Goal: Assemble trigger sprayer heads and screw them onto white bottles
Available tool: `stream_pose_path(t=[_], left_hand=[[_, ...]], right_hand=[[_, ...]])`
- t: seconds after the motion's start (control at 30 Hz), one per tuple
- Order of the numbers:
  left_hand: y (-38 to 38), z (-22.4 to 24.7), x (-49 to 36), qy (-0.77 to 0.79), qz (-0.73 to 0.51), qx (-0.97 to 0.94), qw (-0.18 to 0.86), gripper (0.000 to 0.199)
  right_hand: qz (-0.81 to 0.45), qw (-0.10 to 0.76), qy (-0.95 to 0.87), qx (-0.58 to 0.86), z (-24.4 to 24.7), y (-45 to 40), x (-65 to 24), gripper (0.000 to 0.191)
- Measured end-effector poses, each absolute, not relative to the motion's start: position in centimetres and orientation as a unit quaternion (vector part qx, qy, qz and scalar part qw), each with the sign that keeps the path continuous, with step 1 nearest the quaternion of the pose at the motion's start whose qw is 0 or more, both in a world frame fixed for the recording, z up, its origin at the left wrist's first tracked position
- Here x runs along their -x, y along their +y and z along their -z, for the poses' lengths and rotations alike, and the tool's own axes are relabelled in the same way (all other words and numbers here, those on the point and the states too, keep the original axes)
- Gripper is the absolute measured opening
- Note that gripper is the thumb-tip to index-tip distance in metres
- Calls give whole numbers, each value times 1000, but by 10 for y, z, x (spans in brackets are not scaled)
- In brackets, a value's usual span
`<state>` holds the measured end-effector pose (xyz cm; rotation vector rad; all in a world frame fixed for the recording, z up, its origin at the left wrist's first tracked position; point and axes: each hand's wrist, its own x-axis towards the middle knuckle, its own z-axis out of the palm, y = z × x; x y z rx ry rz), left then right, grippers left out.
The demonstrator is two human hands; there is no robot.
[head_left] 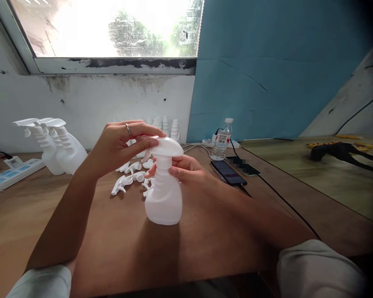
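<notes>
A white spray bottle (164, 198) stands upright on the brown table, its trigger sprayer head (166, 146) seated on the neck. My left hand (121, 142), with a ring on one finger, is closed on the sprayer head from the left, thumb and fingers on its top and side. Around the bottle's neck, my right hand (186, 167) is wrapped from the right, its thumb in front and the other fingers partly hidden behind. Several loose trigger sprayer heads (127, 179) lie just behind the bottle.
Spray bottles with heads (62, 145) stand at the left by a power strip (15, 176). Bottles without heads (175, 130) are partly hidden behind my hands. To the right are a water bottle (222, 140), two phones (228, 172) and a black cable (286, 209).
</notes>
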<state>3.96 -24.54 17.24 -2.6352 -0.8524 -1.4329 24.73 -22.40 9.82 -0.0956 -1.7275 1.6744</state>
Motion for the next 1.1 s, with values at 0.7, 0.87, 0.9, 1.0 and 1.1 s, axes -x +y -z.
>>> stream_pose_path(t=[0.7, 0.87, 0.9, 1.0, 1.1], left_hand=[[-257, -174, -43, -234, 421, 869, 112, 13], [-262, -175, -45, -229, 416, 873, 113, 11], [-263, -175, -46, -227, 416, 873, 112, 10], [-265, -175, -46, -218, 418, 875, 110, 7], [-264, -174, -46, -223, 415, 876, 102, 7]], right_hand=[[-612, 478, -622, 102, -90, -244, -227, 36], [-620, 477, -615, 97, -91, -247, -228, 34], [-612, 479, -619, 114, -90, -247, -227, 32], [-602, 487, -622, 115, -86, -245, -227, 35], [-614, 482, -620, 83, -83, -242, -227, 40]])
